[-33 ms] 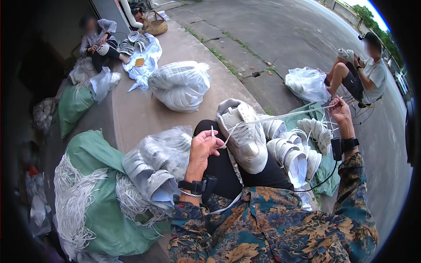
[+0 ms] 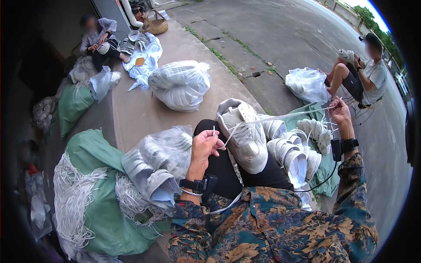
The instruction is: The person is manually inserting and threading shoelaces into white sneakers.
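Observation:
A white sneaker [image 2: 252, 151] rests across my thighs, its toe pointing toward me. My left hand [image 2: 206, 143] is closed in a pinch just left of the shoe, with one end of a white shoelace sticking up from the fingers. Out to the right, my right hand [image 2: 340, 111] pinches another end. From the sneaker's eyelets the shoelace [image 2: 291, 116] runs nearly straight to that hand, pulled taut. Slack lace hangs between the shoe and my left hand.
White shoes [image 2: 289, 158] lie heaped on green sheeting at my right. A clear bag of shoes [image 2: 153, 153] and a green sack [image 2: 109, 210] draped with laces are on my left. Another filled bag [image 2: 180, 85] stands ahead. Two people sit farther off, each handling a shoe.

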Tool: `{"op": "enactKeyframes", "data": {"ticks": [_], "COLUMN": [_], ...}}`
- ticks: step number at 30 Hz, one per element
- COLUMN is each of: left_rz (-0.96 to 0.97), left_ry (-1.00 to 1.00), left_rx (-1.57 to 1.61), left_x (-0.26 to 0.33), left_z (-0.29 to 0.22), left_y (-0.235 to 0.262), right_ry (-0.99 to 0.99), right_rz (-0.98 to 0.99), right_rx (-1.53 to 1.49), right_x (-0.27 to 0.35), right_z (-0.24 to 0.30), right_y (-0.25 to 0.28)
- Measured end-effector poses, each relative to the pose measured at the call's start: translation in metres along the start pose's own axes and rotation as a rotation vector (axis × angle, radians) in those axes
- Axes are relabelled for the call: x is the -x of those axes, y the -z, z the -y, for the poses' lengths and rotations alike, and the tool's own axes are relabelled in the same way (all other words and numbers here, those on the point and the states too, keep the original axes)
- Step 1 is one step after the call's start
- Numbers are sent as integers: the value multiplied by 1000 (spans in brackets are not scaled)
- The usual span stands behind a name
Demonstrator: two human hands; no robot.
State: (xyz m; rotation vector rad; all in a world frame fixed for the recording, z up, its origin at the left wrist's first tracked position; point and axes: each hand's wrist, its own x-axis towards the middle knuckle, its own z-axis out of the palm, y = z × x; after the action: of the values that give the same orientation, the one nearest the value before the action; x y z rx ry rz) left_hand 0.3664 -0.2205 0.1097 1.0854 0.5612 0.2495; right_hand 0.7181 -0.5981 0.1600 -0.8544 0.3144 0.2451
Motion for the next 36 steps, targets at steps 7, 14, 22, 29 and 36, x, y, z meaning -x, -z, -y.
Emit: {"op": "enactKeyframes", "data": {"ticks": [7, 14, 22, 29, 36], "left_rz": [-119, -169, -380, -321, 52], "left_ry": [-39, -54, -403, -654, -873], "left_rx": [-382, -547, -1235, -1274, -1453], "left_x": [-11, -13, -11, -8, -21], "left_z": [3, 3, -7, -13, -37], "left_y": [-20, -24, -38, -42, -14], "right_ry": [-61, -105, 229, 1033, 1142], "right_rz": [60, 161, 897, 1203, 1315], "right_rx": [64, 281, 1011, 1429, 1274], "right_x": [-9, 2, 95, 132, 140], "right_z": [-9, -54, -157, -228, -249], "right_y": [17, 4, -108, -157, -156]}}
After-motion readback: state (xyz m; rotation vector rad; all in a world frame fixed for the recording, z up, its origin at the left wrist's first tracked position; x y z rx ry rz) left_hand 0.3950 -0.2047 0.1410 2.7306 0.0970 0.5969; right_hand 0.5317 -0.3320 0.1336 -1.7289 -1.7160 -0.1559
